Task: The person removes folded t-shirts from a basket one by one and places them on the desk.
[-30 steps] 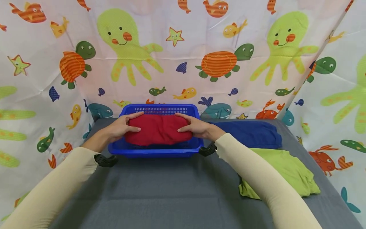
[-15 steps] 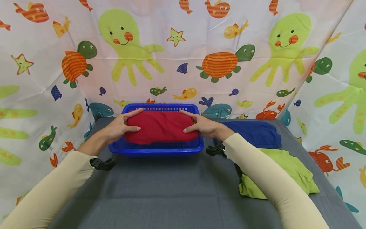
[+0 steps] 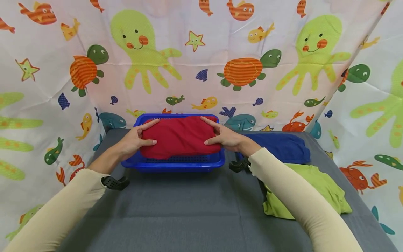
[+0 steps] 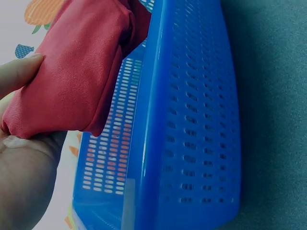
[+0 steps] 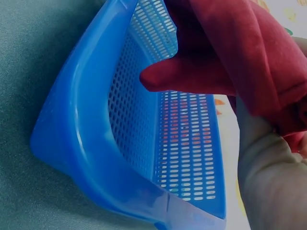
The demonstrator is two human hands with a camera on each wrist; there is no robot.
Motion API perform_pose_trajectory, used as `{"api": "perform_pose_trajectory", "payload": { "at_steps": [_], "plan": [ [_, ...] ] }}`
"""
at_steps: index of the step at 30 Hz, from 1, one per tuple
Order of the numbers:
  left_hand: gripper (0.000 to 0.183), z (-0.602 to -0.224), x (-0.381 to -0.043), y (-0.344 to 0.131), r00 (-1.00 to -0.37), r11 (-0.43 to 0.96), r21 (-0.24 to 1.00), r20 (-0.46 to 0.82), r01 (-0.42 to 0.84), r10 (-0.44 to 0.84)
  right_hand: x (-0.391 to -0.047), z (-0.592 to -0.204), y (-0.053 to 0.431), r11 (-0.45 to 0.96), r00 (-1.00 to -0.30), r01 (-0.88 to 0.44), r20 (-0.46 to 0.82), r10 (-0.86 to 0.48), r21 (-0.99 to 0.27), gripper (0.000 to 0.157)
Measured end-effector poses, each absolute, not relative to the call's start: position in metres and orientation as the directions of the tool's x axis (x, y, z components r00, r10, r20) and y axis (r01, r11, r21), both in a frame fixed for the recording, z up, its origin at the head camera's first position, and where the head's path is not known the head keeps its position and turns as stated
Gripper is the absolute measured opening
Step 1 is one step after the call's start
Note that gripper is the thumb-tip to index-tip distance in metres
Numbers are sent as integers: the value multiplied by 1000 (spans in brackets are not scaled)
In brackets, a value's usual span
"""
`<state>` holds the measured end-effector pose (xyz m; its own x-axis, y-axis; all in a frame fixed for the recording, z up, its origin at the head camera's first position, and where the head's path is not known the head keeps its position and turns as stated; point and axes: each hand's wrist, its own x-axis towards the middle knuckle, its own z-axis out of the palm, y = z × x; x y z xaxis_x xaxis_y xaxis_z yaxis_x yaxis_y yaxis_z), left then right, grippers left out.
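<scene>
A folded red cloth [image 3: 181, 136] is held at both ends over the blue plastic basket [image 3: 173, 167]. My left hand [image 3: 130, 141] grips its left end, thumb on the near side and fingers at the far edge. The right end is in the grip of my right hand [image 3: 228, 138], thumb also in front. In the left wrist view the red cloth [image 4: 76, 67] stands above the slotted basket wall [image 4: 192, 120]. A loose fold of the red cloth [image 5: 192, 76] droops over the basket's inside in the right wrist view; part of the right hand is hidden behind the cloth.
Right of the basket lies a folded navy cloth [image 3: 280, 147], partly behind the right forearm. Nearer sits a folded lime-green cloth [image 3: 318, 189]. All rest on a grey-covered table [image 3: 176, 217], with a sea-animal curtain [image 3: 195, 87] behind and at both sides.
Both hands have raised the red cloth from inside the basket to above it, and it has spread wider as the right hand moved right. The basket has stayed in place.
</scene>
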<state>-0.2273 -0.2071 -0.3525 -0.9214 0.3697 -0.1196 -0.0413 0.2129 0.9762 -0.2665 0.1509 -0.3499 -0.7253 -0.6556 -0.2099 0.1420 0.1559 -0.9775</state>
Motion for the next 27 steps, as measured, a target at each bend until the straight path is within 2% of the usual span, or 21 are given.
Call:
{"api": "perform_pose_trajectory", "payload": {
  "at_steps": [14, 27],
  "plan": [
    [82, -345, -215, -192, -926, 191, 981, -113, -45, 361, -253, -346, 165, 100, -734, 111, -149, -663, -989, 94],
    [82, -337, -200, -174, -910, 170, 984, -118, -54, 398, -231, -334, 185, 127, -748, 82, -145, -648, -989, 96]
  ]
}}
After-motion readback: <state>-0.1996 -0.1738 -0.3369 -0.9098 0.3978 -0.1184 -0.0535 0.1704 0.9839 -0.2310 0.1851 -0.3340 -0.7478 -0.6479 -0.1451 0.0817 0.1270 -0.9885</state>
